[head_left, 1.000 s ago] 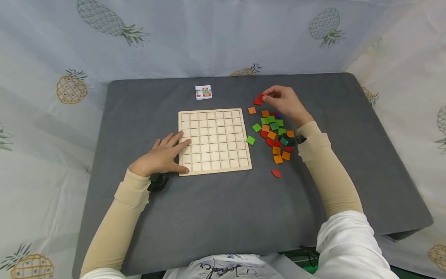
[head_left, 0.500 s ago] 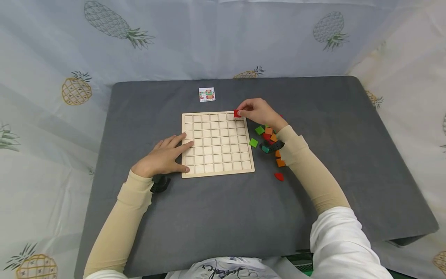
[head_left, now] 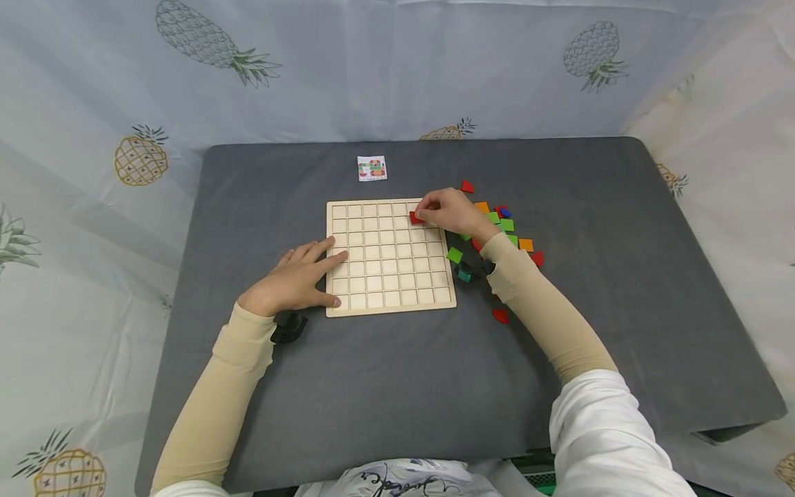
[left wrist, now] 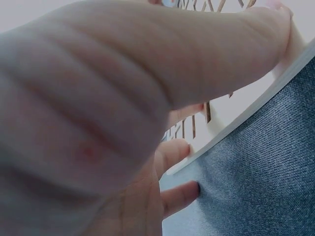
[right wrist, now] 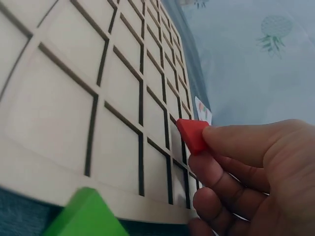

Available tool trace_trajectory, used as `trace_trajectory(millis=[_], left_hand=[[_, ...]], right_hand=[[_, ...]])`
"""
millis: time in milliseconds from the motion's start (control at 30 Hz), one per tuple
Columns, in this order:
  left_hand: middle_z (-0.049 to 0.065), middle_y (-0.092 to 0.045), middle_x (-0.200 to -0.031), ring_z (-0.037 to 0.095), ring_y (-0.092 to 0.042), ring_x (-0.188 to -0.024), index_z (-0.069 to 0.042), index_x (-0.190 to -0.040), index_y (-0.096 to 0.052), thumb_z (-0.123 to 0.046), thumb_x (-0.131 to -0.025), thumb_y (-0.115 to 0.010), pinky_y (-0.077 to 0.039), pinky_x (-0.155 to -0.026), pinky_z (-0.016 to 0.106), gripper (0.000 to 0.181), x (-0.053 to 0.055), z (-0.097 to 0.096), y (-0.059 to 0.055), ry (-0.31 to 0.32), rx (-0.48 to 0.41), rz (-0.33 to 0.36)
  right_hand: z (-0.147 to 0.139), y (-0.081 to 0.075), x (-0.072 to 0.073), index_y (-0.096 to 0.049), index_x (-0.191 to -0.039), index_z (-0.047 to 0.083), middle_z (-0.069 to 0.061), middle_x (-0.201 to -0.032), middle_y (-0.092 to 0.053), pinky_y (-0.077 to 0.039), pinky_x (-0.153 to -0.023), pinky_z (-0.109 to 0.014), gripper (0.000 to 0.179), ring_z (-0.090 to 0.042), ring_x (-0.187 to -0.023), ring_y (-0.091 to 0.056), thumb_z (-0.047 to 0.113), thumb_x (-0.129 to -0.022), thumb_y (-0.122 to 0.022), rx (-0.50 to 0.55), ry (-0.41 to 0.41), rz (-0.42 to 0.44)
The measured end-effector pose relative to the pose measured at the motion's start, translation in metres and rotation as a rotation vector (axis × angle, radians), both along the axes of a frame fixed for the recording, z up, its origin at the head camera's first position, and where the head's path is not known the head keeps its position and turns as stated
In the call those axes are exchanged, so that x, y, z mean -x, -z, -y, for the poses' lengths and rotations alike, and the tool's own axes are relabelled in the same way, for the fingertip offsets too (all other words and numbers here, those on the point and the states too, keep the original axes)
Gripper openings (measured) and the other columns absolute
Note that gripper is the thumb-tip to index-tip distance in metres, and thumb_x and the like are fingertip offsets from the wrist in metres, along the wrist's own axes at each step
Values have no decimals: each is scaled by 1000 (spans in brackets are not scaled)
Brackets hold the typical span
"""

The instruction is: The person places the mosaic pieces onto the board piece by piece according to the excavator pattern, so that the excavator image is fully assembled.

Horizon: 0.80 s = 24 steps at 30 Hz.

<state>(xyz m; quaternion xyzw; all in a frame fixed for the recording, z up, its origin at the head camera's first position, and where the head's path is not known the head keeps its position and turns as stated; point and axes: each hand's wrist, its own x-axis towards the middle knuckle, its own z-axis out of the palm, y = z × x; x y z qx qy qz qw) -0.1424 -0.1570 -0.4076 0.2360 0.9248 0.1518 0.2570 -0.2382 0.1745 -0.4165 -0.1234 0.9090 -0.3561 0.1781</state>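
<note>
At the left, the left grip lies with its fingers spread, fingertips and thumb resting on the left border of the wooden grid board, just as it lay a second ago. The cells that show are bare, and the small picture card lies beyond the board's far edge on the grey surface. The change is on the right: the right grip, which a second ago was beside the loose pieces, has come across the far right corner and a little inward. It pinches a red piece between thumb and fingers, tilted over the cells there; whether it touches the board I cannot tell. That suggests the work has passed from picking up to positioning, with this piece not yet seated. Farther right, another red piece lies alone where two lay together, and a green square sits beside the board's right edge, near the scattered orange squares, partly hidden by the forearm.
</note>
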Motion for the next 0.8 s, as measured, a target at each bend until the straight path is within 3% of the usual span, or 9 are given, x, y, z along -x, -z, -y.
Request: trace_trajectory(millis=[367,467,567,600,667,800], left_hand=[[12,-6,-172,44,-9,-156,-20,-162,-28,-38,-90,-77,-7,-122,70,89,-1,2,0,3,-18,-2],[12,-7,-172,44,-9,-156,-20,-162,-28,-38,-90,-77,-7,-122,70,89,-1,2,0,4,-19,-1],[13,-7,-172,44,-9,-156,-19,-162,-28,-37,-90,-77,-7,-122,70,89,0,2,-1,2,-20,2],[13,-7,-172,44,-9,-156,-19,-162,-28,-37,-90,-77,-7,-122,70,89,0,2,-1,2,-20,2],[13,-7,-172,44,-9,-156,-19,-162,-28,-37,-90,-77,-7,-122,70,89,0,2,-1,1,-20,2],[12,-7,-172,44,-9,-156,-20,-162,-28,-37,-89,-77,-7,-122,70,89,1,1,-1,1,-19,6]], right_hand=[[7,0,-2,-75,-106,11,-8,-97,-74,-46,-71,-33,20,-22,-80,-58,26,-101,-62,-110,-23,-39],[9,0,-3,-75,-104,11,-8,-95,-74,-47,-88,-40,20,-23,-81,-59,26,-101,-63,-127,-28,-66],[11,1,-3,-74,-102,11,-7,-93,-73,-37,-109,-49,18,-24,-82,-60,26,-101,-63,-137,-34,-92],[11,1,-3,-73,-103,11,-7,-93,-73,-36,-109,-50,18,-24,-82,-60,26,-101,-62,-141,-37,-97],[11,0,-3,-71,-105,11,-8,-95,-71,-42,-102,-45,18,-24,-82,-60,27,-101,-62,-134,-32,-102],[1,-8,-3,-67,-115,10,-10,-102,-69,-47,-75,-36,23,-24,-85,-60,27,-103,-59,-54,18,-80]])
